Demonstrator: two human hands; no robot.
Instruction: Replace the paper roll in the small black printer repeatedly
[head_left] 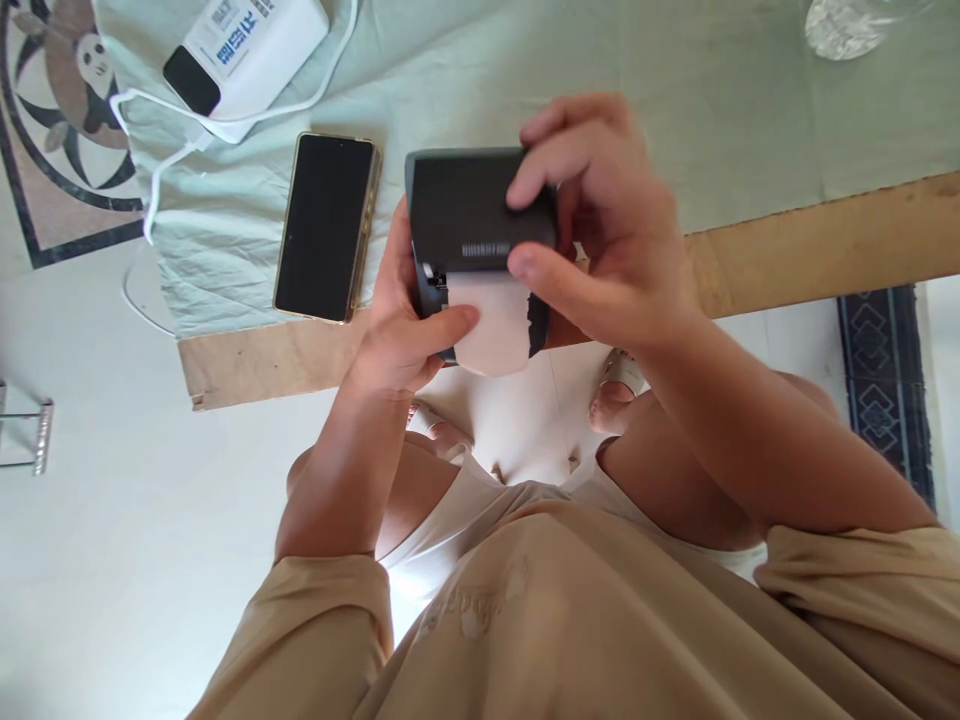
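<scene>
A person looks down at a black portable printer (pixel 442 205) held in both hands at the centre of a clock face, above the near edge of a counter (pixel 817 228). A white paper strip (pixel 491 325) hangs from it towards 6 o'clock. The left hand (pixel 401 335) has a firm grip on the printer's 8 o'clock side, thumb pressed on the strip. The right hand (pixel 611 225), slightly blurred, grips the 3 o'clock end, thumb and fingertip against the lid.

The counter's brown edge runs from 8 o'clock, beneath the hands, to 3 o'clock. Green cloth (pixel 705 110) covers the surface beyond, stretching from the printer to a clear faceted container (pixel 847 28) at 2 o'clock, cut off by the frame. Towards 6 o'clock, the person's legs and feet take up the space below the edge.

At 9 o'clock, a smartphone (pixel 326 225) lies dark screen up, near the left hand, close to the edge. Between 10 and 11, a white labelled device (pixel 289 60) lies with a white cable (pixel 154 190) looping around it. Off the counter are a panda floor design (pixel 94 75) towards 10 and a dark patterned mat (pixel 885 390) towards 4.
</scene>
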